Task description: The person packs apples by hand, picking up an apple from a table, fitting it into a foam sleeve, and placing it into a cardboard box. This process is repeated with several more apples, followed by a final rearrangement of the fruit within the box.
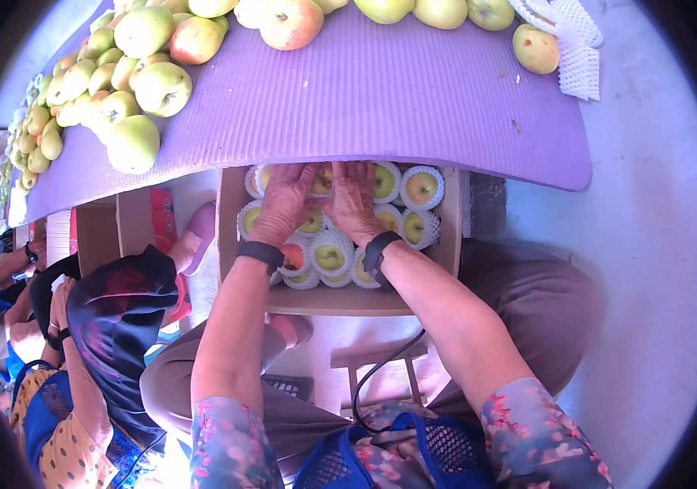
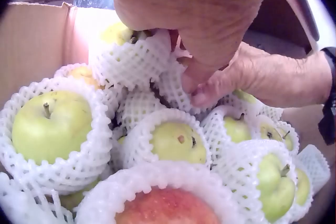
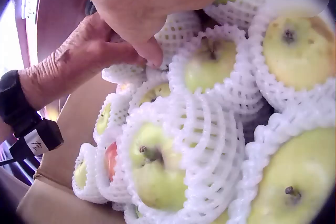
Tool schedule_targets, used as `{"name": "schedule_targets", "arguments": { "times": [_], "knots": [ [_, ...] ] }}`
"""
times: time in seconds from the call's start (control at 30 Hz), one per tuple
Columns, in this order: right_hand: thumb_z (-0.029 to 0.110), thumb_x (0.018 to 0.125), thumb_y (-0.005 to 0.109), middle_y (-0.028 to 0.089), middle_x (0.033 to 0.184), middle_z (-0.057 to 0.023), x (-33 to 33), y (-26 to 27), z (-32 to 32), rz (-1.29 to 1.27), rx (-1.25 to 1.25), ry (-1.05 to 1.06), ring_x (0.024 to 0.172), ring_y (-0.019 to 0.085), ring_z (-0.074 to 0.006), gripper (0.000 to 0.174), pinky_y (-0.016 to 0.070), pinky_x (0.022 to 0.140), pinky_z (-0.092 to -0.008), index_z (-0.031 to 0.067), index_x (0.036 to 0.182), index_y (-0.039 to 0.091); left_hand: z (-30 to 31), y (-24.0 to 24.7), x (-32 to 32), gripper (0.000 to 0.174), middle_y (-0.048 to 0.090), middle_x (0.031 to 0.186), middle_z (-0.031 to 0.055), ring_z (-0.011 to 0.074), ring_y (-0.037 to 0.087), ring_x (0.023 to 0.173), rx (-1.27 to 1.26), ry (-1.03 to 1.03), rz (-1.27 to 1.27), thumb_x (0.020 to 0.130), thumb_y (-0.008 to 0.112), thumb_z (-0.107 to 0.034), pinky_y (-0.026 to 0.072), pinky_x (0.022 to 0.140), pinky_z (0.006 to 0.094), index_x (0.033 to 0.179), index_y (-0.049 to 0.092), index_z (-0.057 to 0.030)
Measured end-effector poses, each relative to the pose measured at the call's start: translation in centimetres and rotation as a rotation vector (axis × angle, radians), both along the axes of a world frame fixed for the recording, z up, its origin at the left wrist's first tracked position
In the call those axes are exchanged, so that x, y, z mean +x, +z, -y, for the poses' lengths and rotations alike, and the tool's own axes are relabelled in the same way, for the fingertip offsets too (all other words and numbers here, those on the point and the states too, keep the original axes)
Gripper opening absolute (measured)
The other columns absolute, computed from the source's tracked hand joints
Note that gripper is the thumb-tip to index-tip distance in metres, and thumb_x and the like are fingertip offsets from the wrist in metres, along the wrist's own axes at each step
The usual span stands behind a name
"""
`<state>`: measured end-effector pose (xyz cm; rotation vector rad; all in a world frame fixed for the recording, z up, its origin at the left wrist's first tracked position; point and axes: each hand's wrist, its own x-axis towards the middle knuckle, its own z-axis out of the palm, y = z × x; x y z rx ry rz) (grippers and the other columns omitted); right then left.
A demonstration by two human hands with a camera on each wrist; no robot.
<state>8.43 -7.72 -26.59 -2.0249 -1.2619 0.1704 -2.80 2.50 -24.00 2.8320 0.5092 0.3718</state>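
Note:
An open cardboard box holds rows of apples in white foam nets. Over the box's far part, my left hand and right hand lie side by side, fingers extended forward, resting on netted apples. Their thumbs come close together over a foam net, seen in the left wrist view beneath the left hand and beside the right hand. In the right wrist view the left hand is beyond the right hand. The mat's edge and the hands hide some fingertips.
A purple ribbed mat overhangs the box's far side. Loose apples are piled at its left and along its far edge, with empty foam nets at far right. Another person sits at left; a wooden stool is below the box.

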Motion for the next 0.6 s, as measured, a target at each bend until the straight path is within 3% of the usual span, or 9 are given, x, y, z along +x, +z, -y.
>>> {"name": "schedule_targets", "arguments": {
  "times": [0.1,0.2,0.4,0.6],
  "knots": [
    [0.017,0.056,0.085,0.048,0.128,-0.0182,0.0,-0.4,0.1,0.085,-0.017,-0.023,0.126,0.041,-0.0374,0.091,0.0240,0.109,-0.0534,0.0042,0.134,0.039,0.7,1.4,-0.4,0.079,0.049,0.132,0.0166,0.0390,0.041,0.128,0.016,0.019,0.015,0.060,0.082,-0.018,0.0313,0.110,0.0500,0.131,0.050,-0.0056],
    [0.017,0.055,0.085,0.048,0.128,-0.0203,0.1,-0.4,0.2,0.060,0.017,-0.054,0.126,0.041,-0.0382,0.091,0.0234,0.110,-0.0535,0.0019,0.132,0.040,1.1,1.4,-1.8,0.079,0.046,0.132,0.0193,0.0407,0.040,0.126,0.099,0.185,0.009,0.060,0.083,-0.025,0.0320,0.108,0.0507,0.130,0.050,-0.0048],
    [0.019,0.056,0.086,0.046,0.131,-0.0221,0.1,-0.1,0.2,0.090,-0.023,-0.056,0.130,0.038,-0.0390,0.094,0.0207,0.113,-0.0532,-0.0021,0.134,0.037,1.2,0.0,-2.7,0.083,0.043,0.130,0.0239,0.0399,0.043,0.117,0.001,0.485,0.024,0.063,0.085,-0.038,0.0363,0.101,0.0500,0.128,0.048,-0.0019],
    [0.018,0.059,0.085,0.041,0.139,-0.0235,0.1,0.6,0.5,0.124,-0.019,-0.002,0.137,0.032,-0.0377,0.096,0.0143,0.118,-0.0536,-0.0031,0.137,0.034,1.1,0.0,-2.6,0.085,0.041,0.134,0.0253,0.0410,0.043,0.117,0.030,0.524,-0.018,0.066,0.085,-0.038,0.0367,0.102,0.0488,0.130,0.045,-0.0012]
  ]
}}
